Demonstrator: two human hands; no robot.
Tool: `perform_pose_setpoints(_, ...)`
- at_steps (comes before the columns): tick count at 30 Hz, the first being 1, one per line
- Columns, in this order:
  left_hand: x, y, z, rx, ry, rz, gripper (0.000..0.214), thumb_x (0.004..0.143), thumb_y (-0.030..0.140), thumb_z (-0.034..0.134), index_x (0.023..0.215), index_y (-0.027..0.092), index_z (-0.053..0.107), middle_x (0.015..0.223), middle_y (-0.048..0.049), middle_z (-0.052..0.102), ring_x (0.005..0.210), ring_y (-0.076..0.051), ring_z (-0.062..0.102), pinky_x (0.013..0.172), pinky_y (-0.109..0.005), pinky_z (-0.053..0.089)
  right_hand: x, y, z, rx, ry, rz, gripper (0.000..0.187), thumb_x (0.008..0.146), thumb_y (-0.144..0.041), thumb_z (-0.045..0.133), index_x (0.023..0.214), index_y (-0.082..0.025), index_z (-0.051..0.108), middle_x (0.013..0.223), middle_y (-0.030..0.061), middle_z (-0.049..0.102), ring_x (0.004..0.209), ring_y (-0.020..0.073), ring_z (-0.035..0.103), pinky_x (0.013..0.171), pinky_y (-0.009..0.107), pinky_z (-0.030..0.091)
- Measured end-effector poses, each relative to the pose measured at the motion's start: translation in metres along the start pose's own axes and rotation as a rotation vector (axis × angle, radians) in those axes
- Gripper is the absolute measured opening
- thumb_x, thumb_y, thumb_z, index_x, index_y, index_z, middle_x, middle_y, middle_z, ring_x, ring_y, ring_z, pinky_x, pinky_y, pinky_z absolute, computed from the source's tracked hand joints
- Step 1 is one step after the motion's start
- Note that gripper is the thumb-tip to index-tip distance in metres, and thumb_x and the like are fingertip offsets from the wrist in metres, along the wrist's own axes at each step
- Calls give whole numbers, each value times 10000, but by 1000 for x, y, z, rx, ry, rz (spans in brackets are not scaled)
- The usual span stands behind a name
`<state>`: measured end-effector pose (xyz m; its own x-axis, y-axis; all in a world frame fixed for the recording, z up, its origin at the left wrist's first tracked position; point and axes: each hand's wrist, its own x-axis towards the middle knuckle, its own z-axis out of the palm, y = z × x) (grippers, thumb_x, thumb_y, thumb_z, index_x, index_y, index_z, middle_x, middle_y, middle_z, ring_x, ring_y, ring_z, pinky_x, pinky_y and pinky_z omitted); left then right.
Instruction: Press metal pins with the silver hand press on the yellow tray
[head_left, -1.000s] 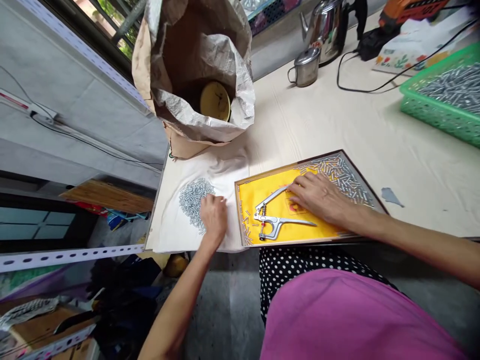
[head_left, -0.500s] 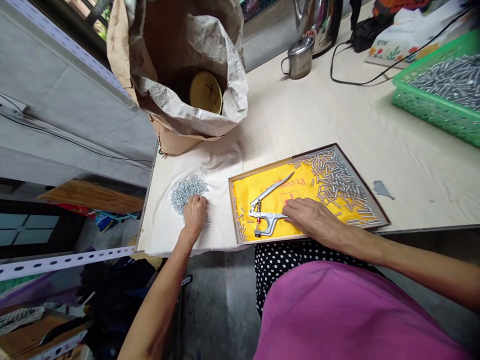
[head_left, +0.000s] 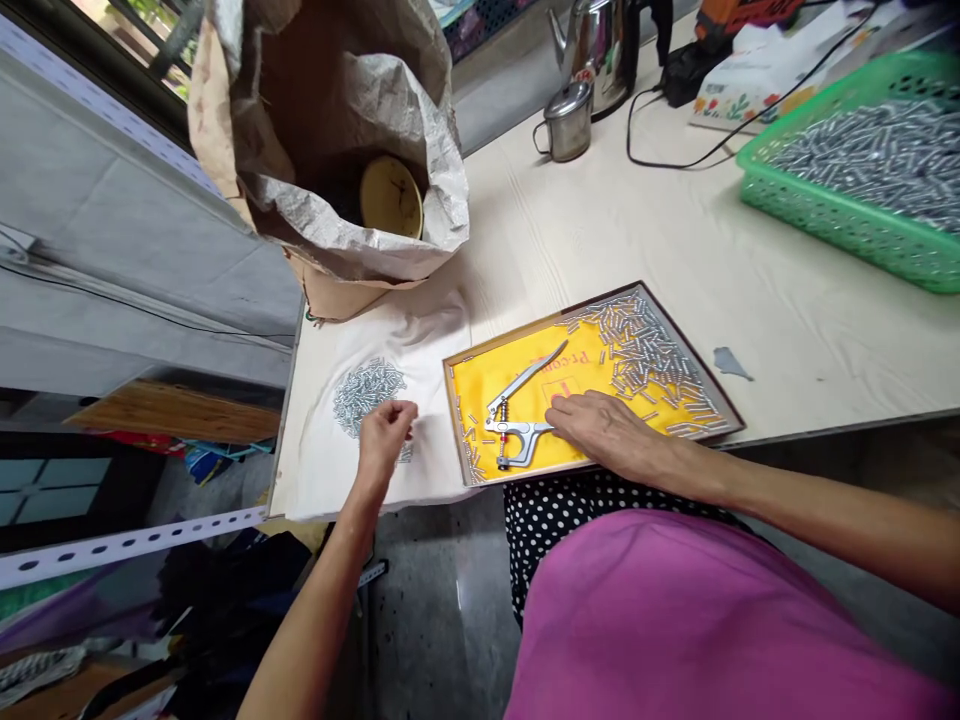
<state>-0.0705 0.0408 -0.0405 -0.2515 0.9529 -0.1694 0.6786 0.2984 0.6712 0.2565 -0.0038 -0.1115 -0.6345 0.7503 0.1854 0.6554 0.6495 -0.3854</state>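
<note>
My left hand [head_left: 384, 432] hovers over a white cloth [head_left: 330, 460], fingers pinched together just right of a pile of small metal pins [head_left: 364, 388]; what it pinches is too small to make out. My right hand [head_left: 600, 430] lies in a yellow-lined tray [head_left: 525, 455], its fingers closed over the lower handle of silver pliers [head_left: 517, 410]. Several more metal pins [head_left: 649, 360] are heaped in the tray's far right corner.
A big open paper sack [head_left: 330, 150] with a yellow bowl [head_left: 388, 195] inside stands behind the cloth. A green basket [head_left: 847, 215] of metal pins sits far right. A metal mug [head_left: 566, 122], a kettle [head_left: 600, 45] and a black cable [head_left: 697, 155] lie at the back.
My right hand slid from the tray's middle down onto the pliers' lower handle. My left hand lifted off the pin pile with fingers pinched. The view shifted, moving everything left.
</note>
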Motion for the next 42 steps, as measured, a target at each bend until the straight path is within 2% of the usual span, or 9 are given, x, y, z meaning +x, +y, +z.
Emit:
perform_pose_setpoints(3,-41,23,28,-173,-211,-47,317,675,457,721,766,156,675,654,2,639,513,-112,535,511,-240,444,1,1,-8,43,-20,-42,186,966,-73,438,912,-185,576,883,47,617,792,180,520,724,307,311)
perform_pose_setpoints(6,-69,37,54,-257,-310,-151,357,634,487,750,748,159,667,573,31,589,451,-96,495,456,-229,419,1,3,-16,25,-16,-68,194,968,-76,424,914,-181,578,881,52,624,791,185,513,727,317,313)
perform_pose_setpoints(11,-76,43,78,-290,-378,-226,415,590,528,785,732,153,679,602,16,617,444,-85,476,456,-234,424,-5,11,-22,-37,-6,-79,176,943,-68,454,934,-186,584,934,61,645,816,193,518,729,333,316)
perform_pose_setpoints(16,-73,46,87,-156,-412,-152,379,658,520,737,670,144,690,501,22,552,442,-89,443,450,-221,333,-10,18,-19,-35,1,-58,163,960,-80,460,984,-188,578,966,56,646,844,191,528,759,334,322)
perform_pose_setpoints(23,-74,48,92,-76,-425,-152,396,669,538,696,634,145,667,506,20,527,462,-87,402,458,-224,278,-10,22,-8,-33,-14,-52,148,980,-110,452,1025,-190,567,979,54,643,889,197,528,786,336,315)
perform_pose_setpoints(30,-72,47,92,-19,-424,-95,402,677,551,674,600,157,651,507,16,530,484,-104,427,480,-232,307,-11,22,-7,-6,33,-40,145,947,-99,486,1014,-187,579,977,58,647,864,195,523,756,339,317)
perform_pose_setpoints(34,-73,45,94,35,-365,-28,349,685,506,664,627,162,674,593,-20,626,546,-133,524,518,-239,379,-10,19,-9,-12,37,-25,135,947,-100,484,983,-181,587,931,56,641,823,190,525,708,333,304)
perform_pose_setpoints(39,-76,40,97,-109,-336,-136,374,682,532,698,719,159,696,608,-19,641,549,-139,557,548,-245,430,-10,19,-11,33,47,-14,137,954,-105,475,977,-181,587,928,56,640,808,179,521,681,317,290)
perform_pose_setpoints(42,-78,36,97,-114,-311,-120,366,683,521,721,738,158,721,668,-39,676,612,-151,583,573,-242,436,-10,19,-11,30,40,-10,147,966,-108,459,976,-178,587,919,53,639,798,174,516,674,312,285)
